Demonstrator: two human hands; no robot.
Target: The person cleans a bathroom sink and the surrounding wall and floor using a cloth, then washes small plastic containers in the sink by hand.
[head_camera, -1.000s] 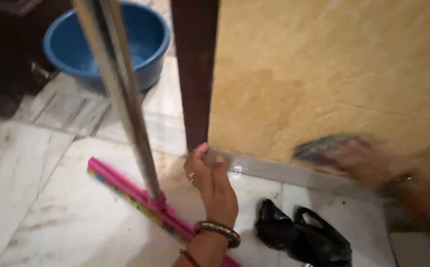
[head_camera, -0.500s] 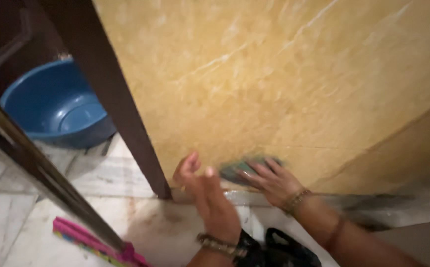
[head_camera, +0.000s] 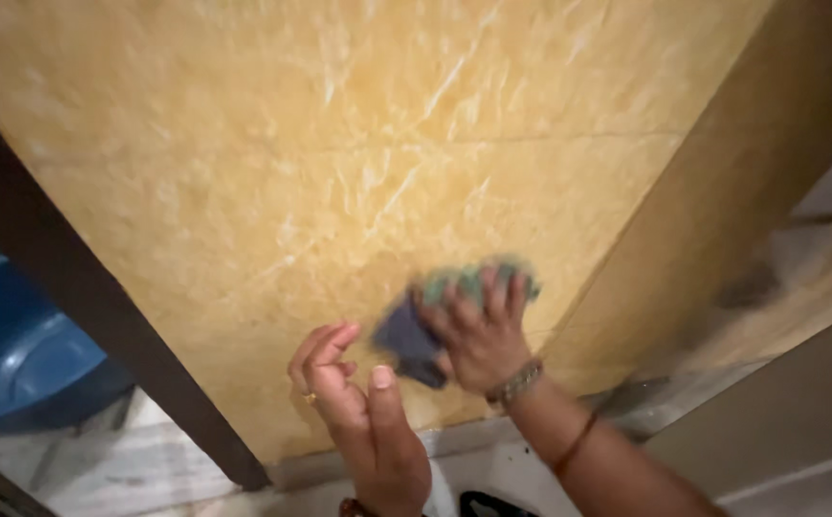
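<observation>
yellow wall (head_camera: 291, 163), cloth (head_camera: 435, 311) under rt fingers (head_camera: 492, 292)

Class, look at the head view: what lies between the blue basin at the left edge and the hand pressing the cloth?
In the head view, between the blue basin and the right hand on the cloth stand the dark door frame, yellow marbled wall and left hand.

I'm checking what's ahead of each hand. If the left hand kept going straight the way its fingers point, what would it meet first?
Most likely the yellow marbled wall: the left hand, open and empty, points up toward it. The cloth lies off to its right. The gap is hard to judge.
</observation>
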